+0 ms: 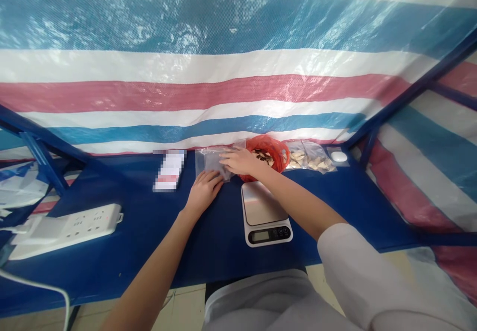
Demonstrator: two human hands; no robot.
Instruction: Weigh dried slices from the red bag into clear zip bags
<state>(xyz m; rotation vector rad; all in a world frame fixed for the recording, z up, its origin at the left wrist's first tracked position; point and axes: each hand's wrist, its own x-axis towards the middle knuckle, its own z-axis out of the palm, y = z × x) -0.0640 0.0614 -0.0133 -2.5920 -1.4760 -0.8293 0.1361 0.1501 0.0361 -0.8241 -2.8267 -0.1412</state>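
Behind and left of the white digital kitchen scale (265,216), a clear plastic zip bag (210,164) lies flat on the blue tabletop (122,266). The left hand (204,192) presses open on its near edge; the right hand (238,161), arm reaching forward, rests unclenched across its far corner.

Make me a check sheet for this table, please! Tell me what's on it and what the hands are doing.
Surface: blue table, things along its far edge.
Things: clear plastic bag; digital kitchen scale, nothing on it; red bag of dark pieces; clear bag of pale pieces.
Clutter: blurred white packet.
Hands: right hand atop the bag, left hand at its near edge.
Cables: white power strip, white cable.
Surroundings: striped tarp.
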